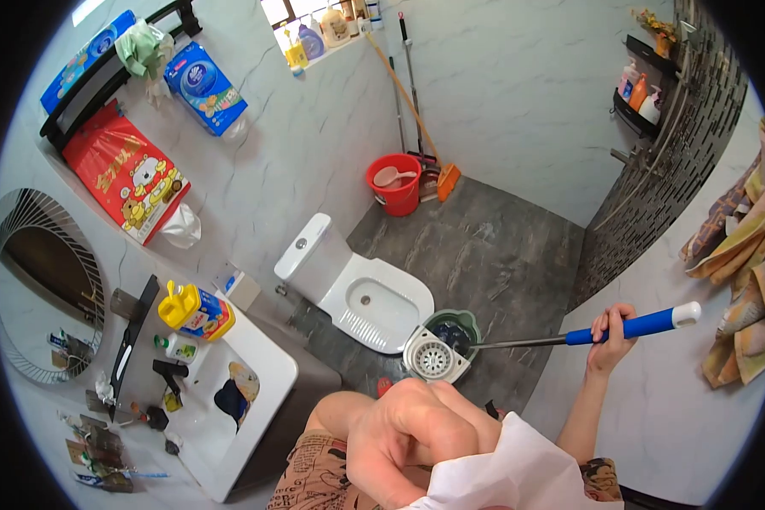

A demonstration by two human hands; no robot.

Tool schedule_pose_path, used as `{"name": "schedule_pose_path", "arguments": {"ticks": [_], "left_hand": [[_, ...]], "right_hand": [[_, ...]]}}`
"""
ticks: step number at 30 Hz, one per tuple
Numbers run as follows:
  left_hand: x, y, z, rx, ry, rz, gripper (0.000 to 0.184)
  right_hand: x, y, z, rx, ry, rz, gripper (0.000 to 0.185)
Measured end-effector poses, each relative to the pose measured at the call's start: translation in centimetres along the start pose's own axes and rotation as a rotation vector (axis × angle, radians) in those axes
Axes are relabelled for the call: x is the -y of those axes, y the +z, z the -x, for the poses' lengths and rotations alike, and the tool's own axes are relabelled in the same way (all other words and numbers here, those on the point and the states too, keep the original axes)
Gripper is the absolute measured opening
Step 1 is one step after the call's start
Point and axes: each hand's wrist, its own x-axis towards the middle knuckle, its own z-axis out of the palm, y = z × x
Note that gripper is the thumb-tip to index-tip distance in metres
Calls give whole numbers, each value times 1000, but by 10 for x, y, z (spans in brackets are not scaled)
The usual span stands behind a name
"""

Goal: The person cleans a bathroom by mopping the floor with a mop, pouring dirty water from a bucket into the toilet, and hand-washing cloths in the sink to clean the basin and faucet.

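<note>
My right hand [610, 337] is closed around the blue grip of a long-handled mop [518, 342], below its white end cap. The mop's metal pole slopes left and down into a green mop bucket [467, 321]. Its dark head lies inside the green part, seen only in part. A white round spin basket [434, 360] sits on the bucket's near side, beside the mop head. Bare skin, a white sleeve and patterned shorts fill the bottom middle. I cannot make out my left hand or its fingers there.
A white squat toilet [381, 299] adjoins the bucket. Left stands a sink [268, 365] with a yellow jug [197, 312]. A red bucket [395, 183] and orange broom [447, 180] occupy the far corner. Towels [739, 263] hang at right.
</note>
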Motion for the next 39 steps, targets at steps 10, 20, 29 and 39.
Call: {"name": "schedule_pose_path", "arguments": {"ticks": [10,20,29,39], "left_hand": [[-1,15,-1,-200,-130,22,51],[35,66,-36,-182,310,311,18],[48,30,16,53,-315,267,43],[-17,26,38,-71,-335,-176,15]], "right_hand": [[-11,-13,1,-33,18,-178,5],[11,-14,15,-18,-34,28,7],[5,-20,11,-7,-14,-4,7],[-1,-19,0,-64,-3,-27,5]]}}
